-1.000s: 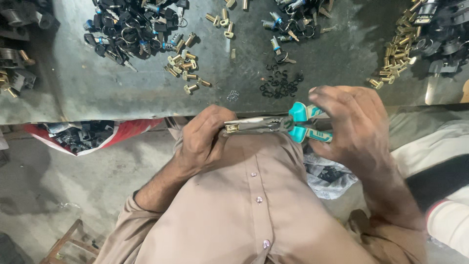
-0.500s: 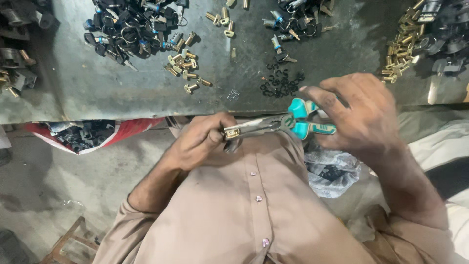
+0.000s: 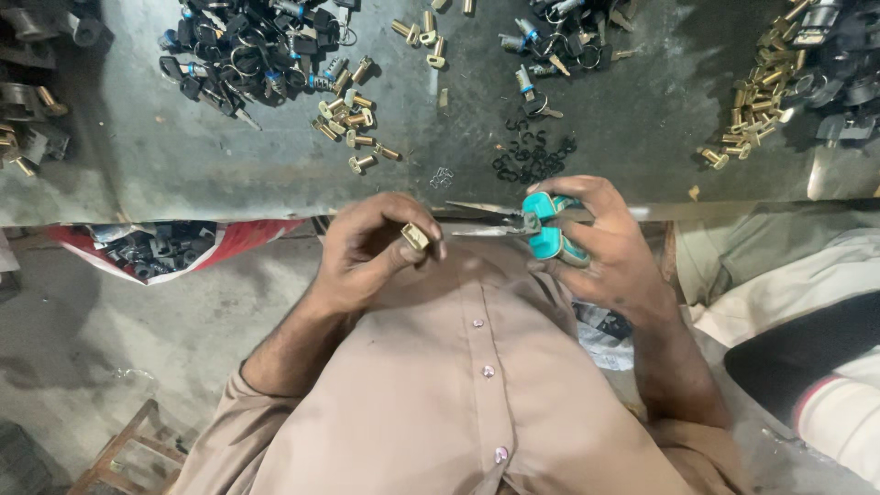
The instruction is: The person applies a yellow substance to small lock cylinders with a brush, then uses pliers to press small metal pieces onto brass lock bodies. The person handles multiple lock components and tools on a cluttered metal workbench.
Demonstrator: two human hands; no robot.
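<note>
Pliers (image 3: 522,220) with teal handles sit in the right hand (image 3: 596,243), which is closed around them. Their thin tips are open and point at the left hand (image 3: 376,247). That hand pinches a small brass part (image 3: 415,236) between thumb and fingers. Just past both hands lies the counter (image 3: 642,137), with black rings (image 3: 532,156) and more brass bits (image 3: 353,119).

**Bench clutter, non-handled items**

Grey metal bench top (image 3: 642,156) spans upper frame. Upper left: pile of dark keys and rings (image 3: 247,50). Just right of it: scattered brass cylinders (image 3: 353,119). Top centre: second key pile (image 3: 559,37). Below that: cluster of small black clips (image 3: 532,156). Upper right: brass parts heap (image 3: 761,101). Left, under bench edge: red bag of dark parts (image 3: 156,247).
</note>
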